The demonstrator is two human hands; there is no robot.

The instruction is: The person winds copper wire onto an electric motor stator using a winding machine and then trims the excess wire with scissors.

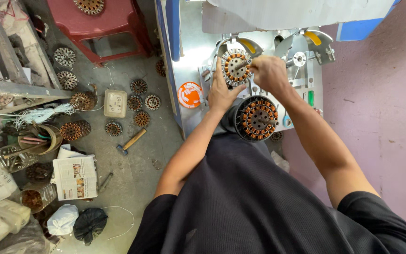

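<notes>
Metal winding machine (191,51), grey with blue edging, stands at the far centre, a white sheet draped over its far end. Pink wall surface to the right. Grey concrete floor (137,183) to the left, littered with parts.

Red plastic stool (99,23) at far left, one wound stator resting on its seat. A folded newspaper (75,178) lies on the floor near left, with a black bag and a white bag just nearer.

Second stator (258,118), in a dark round housing with orange-and-copper windings, sits nearer the person, just right of the left forearm.

Stator on the machine (235,67): round, orange insulation and copper coils, seated in the machine's fixture at far centre, between both hands.

Left hand (222,91): open, palm flat, fingers spread against the near left rim of the stator on the machine, pressing rather than gripping.

Right hand (269,73): clenched, fingers pinched at the stator's right edge; what it pinches is too small to tell.

Loose stators (139,101) scattered on the floor left of the machine, about a small white box (115,103). A wooden-handled hammer (131,141) lies near them.
</notes>
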